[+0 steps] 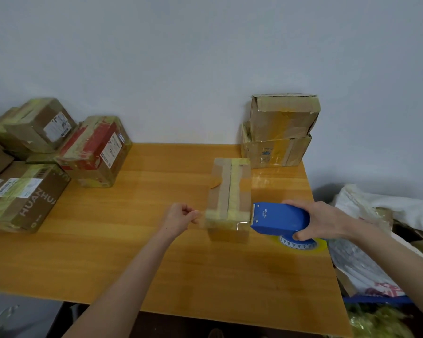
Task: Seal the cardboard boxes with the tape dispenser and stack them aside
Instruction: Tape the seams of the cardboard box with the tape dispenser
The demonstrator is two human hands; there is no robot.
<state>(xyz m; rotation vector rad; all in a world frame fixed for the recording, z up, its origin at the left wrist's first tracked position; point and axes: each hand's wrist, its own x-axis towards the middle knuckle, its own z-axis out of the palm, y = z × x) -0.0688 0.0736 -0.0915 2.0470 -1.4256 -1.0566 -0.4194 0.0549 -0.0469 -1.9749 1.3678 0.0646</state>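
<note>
Touching the closed box (228, 191), the tape dispenser (280, 219) sits in right hand (325, 219).

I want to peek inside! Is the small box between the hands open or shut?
Shut. The small box has its top flaps lying flat, meeting along a middle seam, with tape stuck over them.

Bare left hand (181, 217), bare right hand (327, 222), slim wrists, both forearms uncovered along all their visible length, nothing worn on either.
</note>
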